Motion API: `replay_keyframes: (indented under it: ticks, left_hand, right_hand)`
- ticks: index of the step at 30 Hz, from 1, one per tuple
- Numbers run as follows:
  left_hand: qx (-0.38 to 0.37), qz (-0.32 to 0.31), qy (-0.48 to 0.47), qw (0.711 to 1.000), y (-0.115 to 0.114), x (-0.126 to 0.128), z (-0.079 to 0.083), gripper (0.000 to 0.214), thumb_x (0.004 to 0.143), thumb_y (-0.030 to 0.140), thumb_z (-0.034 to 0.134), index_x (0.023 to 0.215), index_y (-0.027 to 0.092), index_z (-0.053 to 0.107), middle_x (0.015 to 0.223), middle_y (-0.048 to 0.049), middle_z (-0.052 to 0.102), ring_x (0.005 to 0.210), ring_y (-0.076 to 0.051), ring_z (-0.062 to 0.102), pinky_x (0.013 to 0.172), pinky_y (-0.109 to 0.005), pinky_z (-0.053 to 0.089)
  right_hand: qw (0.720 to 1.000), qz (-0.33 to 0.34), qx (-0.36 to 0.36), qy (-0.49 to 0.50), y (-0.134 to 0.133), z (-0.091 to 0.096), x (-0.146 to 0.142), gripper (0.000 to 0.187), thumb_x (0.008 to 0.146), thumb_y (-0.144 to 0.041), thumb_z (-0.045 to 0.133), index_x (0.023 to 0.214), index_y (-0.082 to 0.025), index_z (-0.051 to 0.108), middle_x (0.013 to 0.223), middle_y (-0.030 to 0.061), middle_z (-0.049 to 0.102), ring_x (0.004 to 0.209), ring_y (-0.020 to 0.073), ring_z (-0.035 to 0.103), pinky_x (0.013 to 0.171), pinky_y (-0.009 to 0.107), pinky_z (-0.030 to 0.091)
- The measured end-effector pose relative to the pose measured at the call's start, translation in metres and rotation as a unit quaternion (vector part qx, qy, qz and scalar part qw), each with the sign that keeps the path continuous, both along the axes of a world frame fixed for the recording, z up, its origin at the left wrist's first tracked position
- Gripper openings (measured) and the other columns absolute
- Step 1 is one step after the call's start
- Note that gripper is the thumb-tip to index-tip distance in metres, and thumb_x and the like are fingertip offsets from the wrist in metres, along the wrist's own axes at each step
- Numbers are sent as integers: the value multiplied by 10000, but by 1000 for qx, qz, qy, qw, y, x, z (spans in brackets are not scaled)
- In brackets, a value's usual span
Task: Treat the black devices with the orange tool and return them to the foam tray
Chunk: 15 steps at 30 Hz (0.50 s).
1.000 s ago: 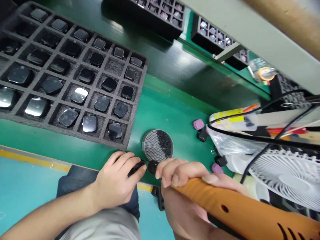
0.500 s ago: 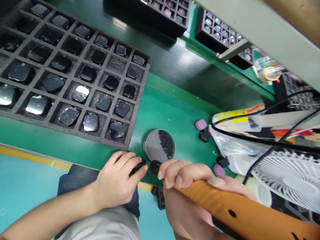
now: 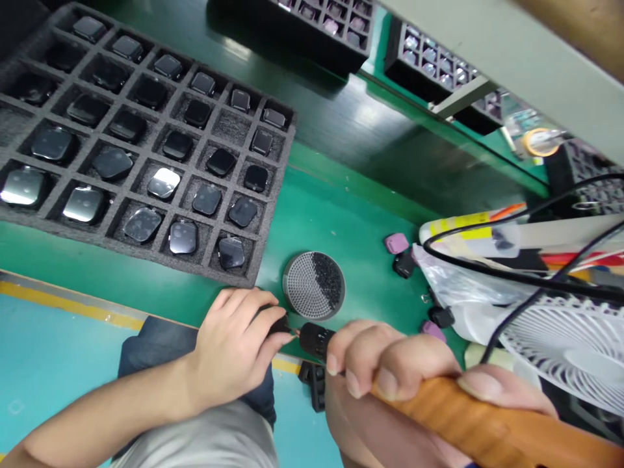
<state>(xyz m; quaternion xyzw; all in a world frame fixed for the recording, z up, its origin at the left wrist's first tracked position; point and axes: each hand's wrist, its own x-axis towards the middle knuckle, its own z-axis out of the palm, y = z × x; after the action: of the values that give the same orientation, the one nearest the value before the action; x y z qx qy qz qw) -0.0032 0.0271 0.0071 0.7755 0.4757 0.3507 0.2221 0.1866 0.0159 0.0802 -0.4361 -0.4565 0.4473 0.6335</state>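
Observation:
My left hand [image 3: 238,348] is closed around a small black piece [image 3: 279,325], probably a watch case, mostly hidden by the fingers. My right hand [image 3: 390,364] grips an orange electric screwdriver [image 3: 453,416] with a black nose. Its thin bit points left at the black piece, close to my left thumb; whether they touch I cannot tell. Just beyond both hands sits a round grey dish [image 3: 302,286] with a dimpled surface, its right part covered with tiny black screws [image 3: 326,279]. A dark foam tray [image 3: 195,263] of square watch bodies [image 3: 182,237] lies at the left.
Pink pieces [image 3: 396,243] and black pieces [image 3: 403,264] lie on the green bench right of the dish. A white fan [image 3: 575,354] and black cables [image 3: 531,283] crowd the right side. More compartment trays [image 3: 429,62] stand at the back, beneath a pale shelf beam [image 3: 487,39].
The screwdriver and my right hand have shifted right and toward the camera, showing more of the black nose and the bit. My left hand keeps its hold on the black piece.

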Motion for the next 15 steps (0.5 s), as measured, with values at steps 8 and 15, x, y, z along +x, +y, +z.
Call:
replay_keyframes:
  ticks: [8,15]
  left_hand:
    - [-6,-16,-34,999,2,-1,-2,88,1096,217,685,1109,234,770,1122,-14,794,1083,-208,709,918,-402,471]
    - [-5,-11,-26,1000,1,0,-2,93,1096,223,688,1083,238,779,1101,-17,804,1073,-205,717,916,-405,481]
  right_hand:
    - [999,-6,50,-4,4,-4,-4,305,1014,-535,668,1270,-375,624,824,-47,638,578,187,599,530,427,565]
    - [998,-17,52,3,3,-3,-10,283,1047,-552,634,1240,-346,620,813,-60,652,557,176,607,518,421,562]
